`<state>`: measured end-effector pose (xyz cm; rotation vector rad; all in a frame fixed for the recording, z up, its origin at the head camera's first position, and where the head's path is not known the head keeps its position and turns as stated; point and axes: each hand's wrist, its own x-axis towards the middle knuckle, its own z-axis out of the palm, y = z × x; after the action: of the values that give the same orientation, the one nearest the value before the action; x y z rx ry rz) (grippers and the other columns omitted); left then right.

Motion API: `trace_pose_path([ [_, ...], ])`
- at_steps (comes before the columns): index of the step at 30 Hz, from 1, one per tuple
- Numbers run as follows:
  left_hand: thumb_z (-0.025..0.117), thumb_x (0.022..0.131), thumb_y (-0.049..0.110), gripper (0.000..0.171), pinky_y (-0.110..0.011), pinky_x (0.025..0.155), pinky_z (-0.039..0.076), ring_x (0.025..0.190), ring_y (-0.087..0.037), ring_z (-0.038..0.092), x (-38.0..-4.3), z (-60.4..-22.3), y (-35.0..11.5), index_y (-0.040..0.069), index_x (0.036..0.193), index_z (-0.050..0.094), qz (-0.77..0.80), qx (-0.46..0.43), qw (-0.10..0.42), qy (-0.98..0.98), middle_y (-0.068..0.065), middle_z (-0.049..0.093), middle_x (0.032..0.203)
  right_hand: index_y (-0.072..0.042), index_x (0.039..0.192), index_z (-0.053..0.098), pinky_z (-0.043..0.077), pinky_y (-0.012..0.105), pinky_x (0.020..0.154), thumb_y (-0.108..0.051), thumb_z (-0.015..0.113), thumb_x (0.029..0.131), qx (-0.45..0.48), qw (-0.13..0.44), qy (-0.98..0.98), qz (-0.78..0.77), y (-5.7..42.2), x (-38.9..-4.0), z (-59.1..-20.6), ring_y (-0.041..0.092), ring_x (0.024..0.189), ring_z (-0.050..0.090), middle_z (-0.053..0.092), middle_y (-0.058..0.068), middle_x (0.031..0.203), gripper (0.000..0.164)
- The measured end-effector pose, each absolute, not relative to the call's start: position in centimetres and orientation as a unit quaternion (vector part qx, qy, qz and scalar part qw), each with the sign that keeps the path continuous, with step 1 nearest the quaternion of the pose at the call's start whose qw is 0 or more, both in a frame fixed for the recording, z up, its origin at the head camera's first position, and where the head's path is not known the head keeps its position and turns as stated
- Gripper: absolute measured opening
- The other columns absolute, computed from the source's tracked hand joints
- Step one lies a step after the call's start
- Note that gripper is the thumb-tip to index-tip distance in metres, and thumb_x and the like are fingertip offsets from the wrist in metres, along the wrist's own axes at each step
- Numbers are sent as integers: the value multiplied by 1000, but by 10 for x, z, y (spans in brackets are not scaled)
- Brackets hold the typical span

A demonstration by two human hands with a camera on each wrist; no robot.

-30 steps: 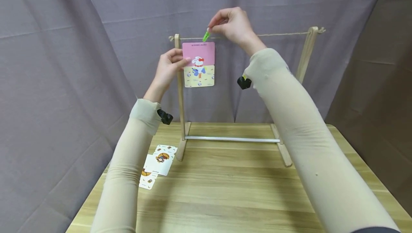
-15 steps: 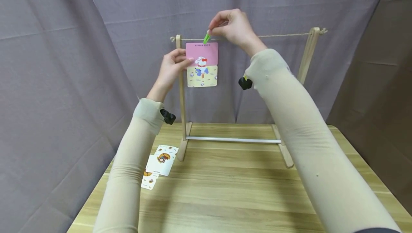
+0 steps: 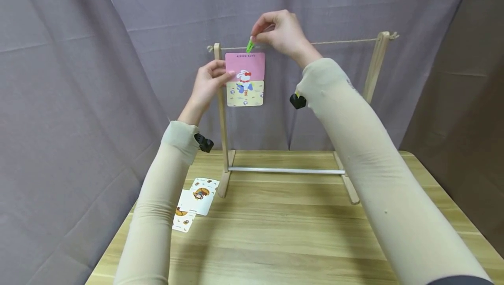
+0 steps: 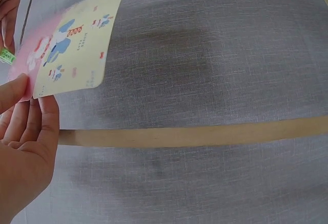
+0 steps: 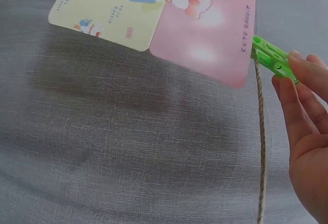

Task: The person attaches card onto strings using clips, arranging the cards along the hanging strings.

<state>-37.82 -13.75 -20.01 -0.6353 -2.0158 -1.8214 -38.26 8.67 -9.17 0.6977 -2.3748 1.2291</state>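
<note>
My left hand [image 3: 208, 83] pinches the left edge of a pink and yellow card [image 3: 245, 64] with a white rabbit on it. The card hangs upright just under a thin rope [image 3: 338, 42]. Between the thumb and fingers of my right hand [image 3: 284, 33] is a green clothespin [image 3: 250, 46], its tip at the card's top edge. In the right wrist view the clothespin [image 5: 272, 58] lies across the rope [image 5: 262, 147], right beside the card's pink end [image 5: 207, 34]. The left wrist view shows my left thumb [image 4: 14, 92] on the front of the card [image 4: 77, 44].
The rope runs between two wooden posts [image 3: 376, 68] joined low down by a white bar [image 3: 285, 171]. Overlapping monkey cards [image 3: 200, 197] lie on the wooden table [image 3: 283, 237] at the left, near the stand's foot [image 3: 224, 184]. A grey curtain [image 3: 165, 22] hangs behind.
The card shifted slightly right, then a little back left. The clothespin moved slightly with my right hand and stays at the card's top edge. Both hands keep their hold.
</note>
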Motion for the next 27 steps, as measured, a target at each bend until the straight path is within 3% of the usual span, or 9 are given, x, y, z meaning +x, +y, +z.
trace_pose_path([
  [19,70,93,3,25,-26,71,54,81,-18,67,-377,-200,-138,0,117,65,-634,-216,171,-723,-9,74,95,-18,93,73,49,26,84,-15,79,89,236,176,-841,453,82,-385,-93,11,88,64,68,-7,88,8],
  [27,70,93,3,25,-28,72,55,81,-18,68,-379,-196,-135,0,117,65,-633,-213,168,-725,-11,74,97,-18,91,69,48,25,81,-10,79,88,234,166,-824,489,83,-385,-92,11,84,63,67,-7,83,13],
])
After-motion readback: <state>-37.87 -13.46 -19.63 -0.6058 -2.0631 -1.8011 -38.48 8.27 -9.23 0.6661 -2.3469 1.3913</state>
